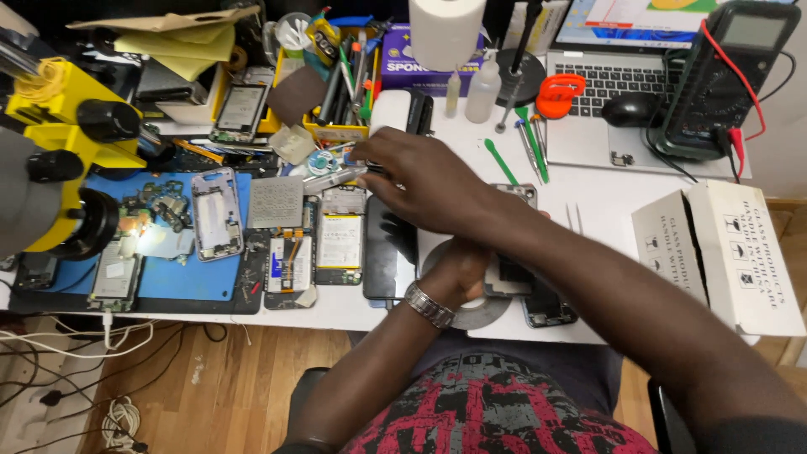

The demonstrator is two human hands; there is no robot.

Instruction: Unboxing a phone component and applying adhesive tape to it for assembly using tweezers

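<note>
Tweezers, slim, silvery metal point(336, 177), are lying pinched at the fingertips of the right hand point(420, 181), which is crossing over to the left-middle of the white tabletop point(605, 197), just far of the row of opened phones. The grip is narrow, closing on the tweezers' near end. By the look of it the tool is light, stiff and slippery, with fine points that would bend if knocked; it is best taken along the flat sides behind the tips.

The left hand point(458, 269), wearing a metal-link wristwatch point(429, 304), is resting under the right forearm on a dark phone part point(504, 273) set over a grey roll of tape point(479, 313); whether that grip is closing on anything cannot be told.

Counted round about:
- one blue work mat point(181, 277), at left, bearing one silver phone frame point(216, 212) and small loose parts;
- two opened phones with white batteries point(315, 244) lying side by side;
- one dark glass panel point(388, 252) beside them;
- one yellow microscope point(63, 151), far left;
- one white paper roll point(445, 29), far centre;
- one laptop point(605, 92) with one black mouse point(630, 109);
- one dark green multimeter point(727, 71) with red and black leads;
- two green prying tools point(517, 147);
- one white cardboard box point(723, 252), near right.
</note>
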